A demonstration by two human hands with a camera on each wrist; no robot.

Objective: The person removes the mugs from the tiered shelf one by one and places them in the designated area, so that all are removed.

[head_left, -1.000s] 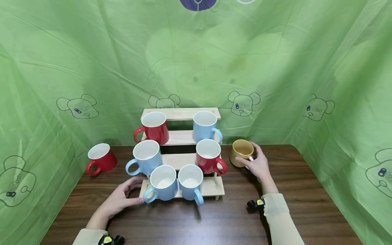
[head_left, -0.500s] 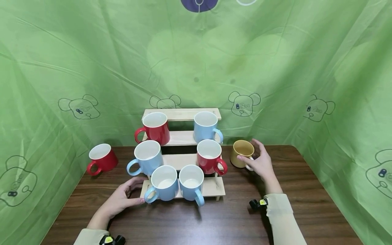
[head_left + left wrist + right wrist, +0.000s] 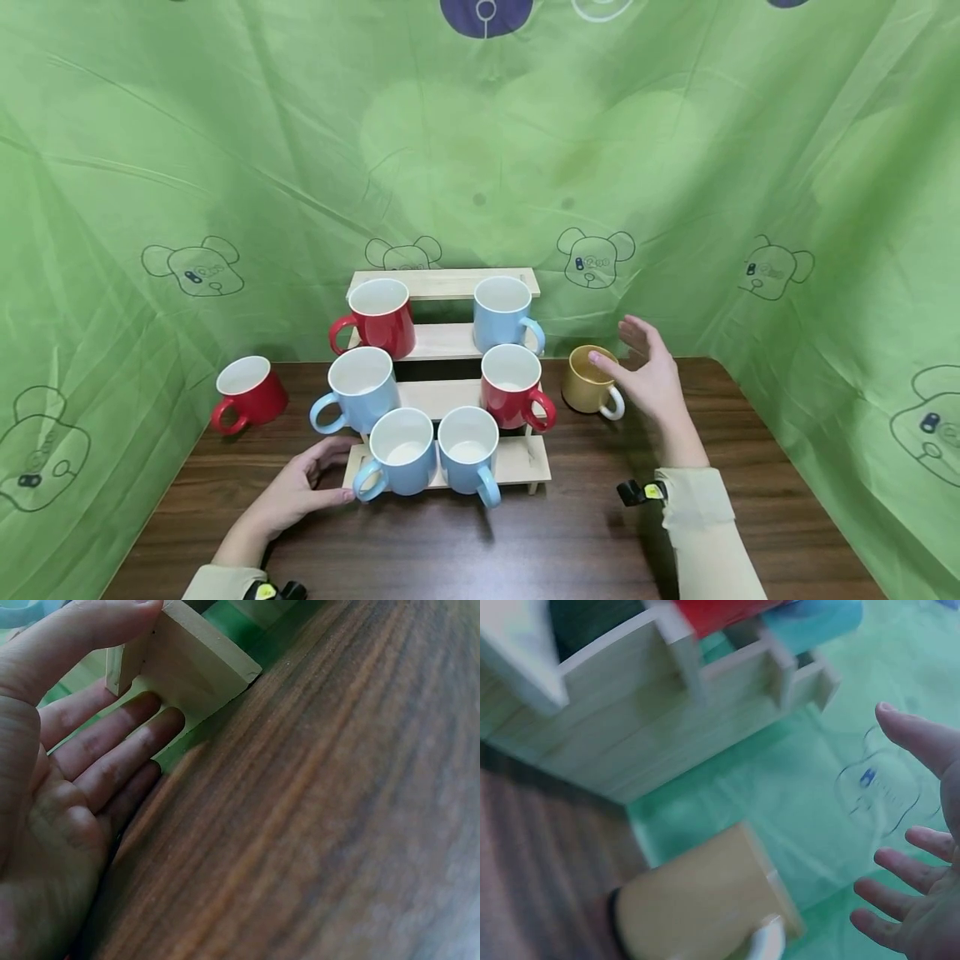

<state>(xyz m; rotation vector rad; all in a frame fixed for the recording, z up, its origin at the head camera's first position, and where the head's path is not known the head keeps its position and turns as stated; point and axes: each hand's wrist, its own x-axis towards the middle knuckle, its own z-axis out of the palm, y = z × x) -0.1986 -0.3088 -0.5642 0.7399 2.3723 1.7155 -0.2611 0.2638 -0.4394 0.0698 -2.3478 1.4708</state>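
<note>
A tiered wooden rack [image 3: 525, 458] holds blue and red mugs on its steps. My left hand [image 3: 300, 483] holds the left end of the lowest step, thumb at the front corner and fingers farther back; the left wrist view shows the thumb against the wooden board [image 3: 187, 675]. Right of the rack, a mustard-yellow mug [image 3: 581, 392] stands upright on the table, its white handle toward the right. My right hand [image 3: 654, 379] is raised beside that mug with spread fingers, holding nothing. In the right wrist view, the yellow mug [image 3: 697, 900] and the hand [image 3: 930, 885] are apart.
A red mug [image 3: 258, 396] lies tilted on the table's left side. On the front step are two blue mugs [image 3: 405, 462], their handles jutting past its front edge. Green printed cloth [image 3: 480, 150] encloses the back and sides of the dark wooden table [image 3: 570, 550].
My right hand has let go of the yellow mug and drawn up and to the right, fingers spreading. The mug stays where it stood. My left hand keeps its place on the rack.
</note>
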